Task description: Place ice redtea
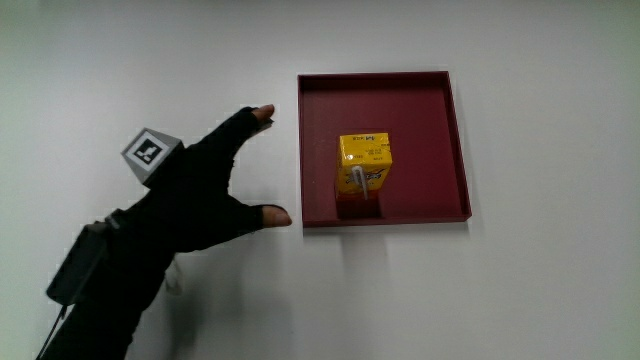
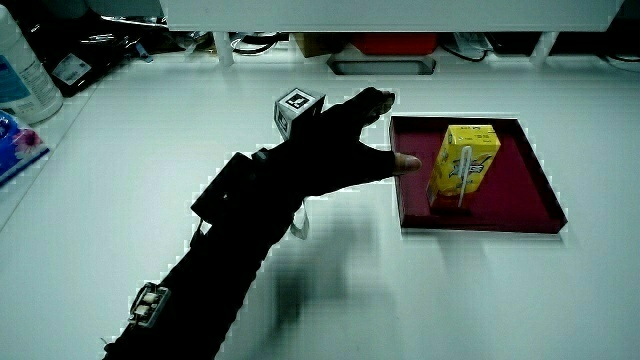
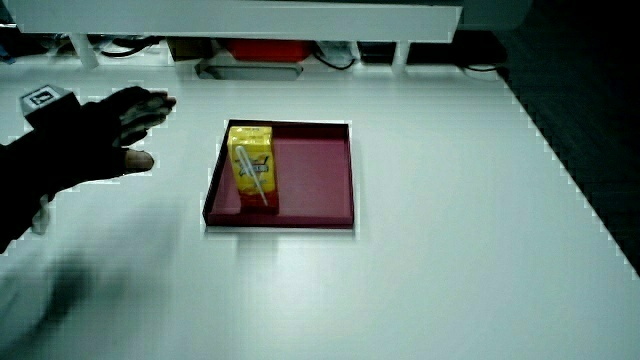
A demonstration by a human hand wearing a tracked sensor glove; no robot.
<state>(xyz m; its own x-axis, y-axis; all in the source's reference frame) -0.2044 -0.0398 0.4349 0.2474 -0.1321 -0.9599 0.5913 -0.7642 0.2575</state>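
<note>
While the yellow ice red tea carton (image 1: 364, 170) stands upright inside the dark red square tray (image 1: 433, 140), near the tray wall closest to the person, the hand (image 1: 205, 195) hovers over the bare white table (image 1: 540, 290) just beside the tray, at about nine o'clock from the carton. Its fingers (image 1: 250, 122) are spread and hold nothing, the thumb tip close to the tray's rim. A straw shows on the carton's face in a side view (image 2: 463, 177). The patterned cube (image 1: 151, 155) sits on the back of the glove.
</note>
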